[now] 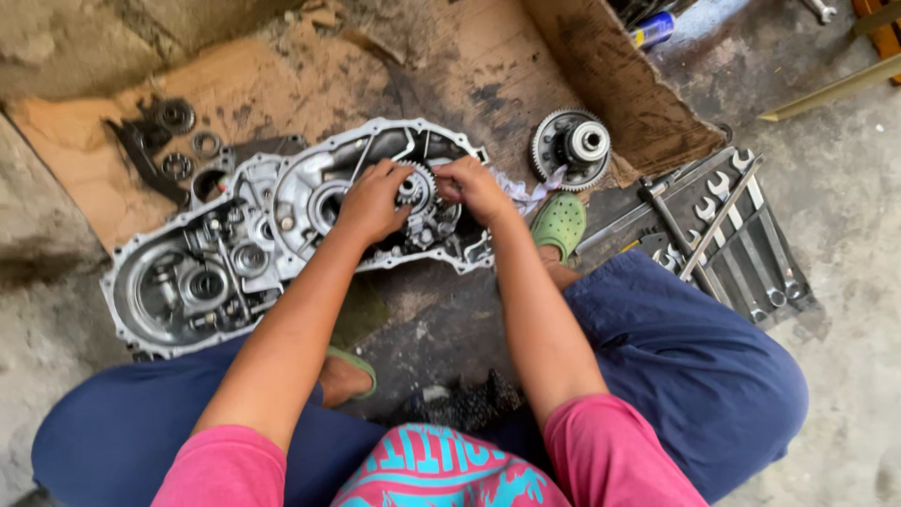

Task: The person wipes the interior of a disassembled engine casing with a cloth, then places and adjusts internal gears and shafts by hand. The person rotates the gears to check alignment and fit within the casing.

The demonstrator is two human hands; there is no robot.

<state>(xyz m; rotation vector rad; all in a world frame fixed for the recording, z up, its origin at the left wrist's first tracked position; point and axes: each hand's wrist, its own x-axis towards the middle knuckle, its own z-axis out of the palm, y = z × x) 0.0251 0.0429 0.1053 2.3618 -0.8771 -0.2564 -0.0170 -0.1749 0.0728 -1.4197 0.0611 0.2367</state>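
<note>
A grey metal engine casing [310, 178] lies open on brown cardboard [253, 84] on the floor. Beside it on the left lies a second casing half [174, 282] with small gears and shafts inside. A toothed gear [414, 186] sits in the right-hand casing. My left hand [373, 200] grips this gear from the left. My right hand [474, 188] holds it from the right, fingers curled around its edge. A white rag [526, 194] lies just past my right hand.
A large round gear assembly [571, 147] stands on the cardboard to the right. Several wrenches [737, 235] lie on a dark mat at right. Small bearings and gears [174, 141] sit at upper left. My green sandals [559, 225] and blue-trousered legs frame the work.
</note>
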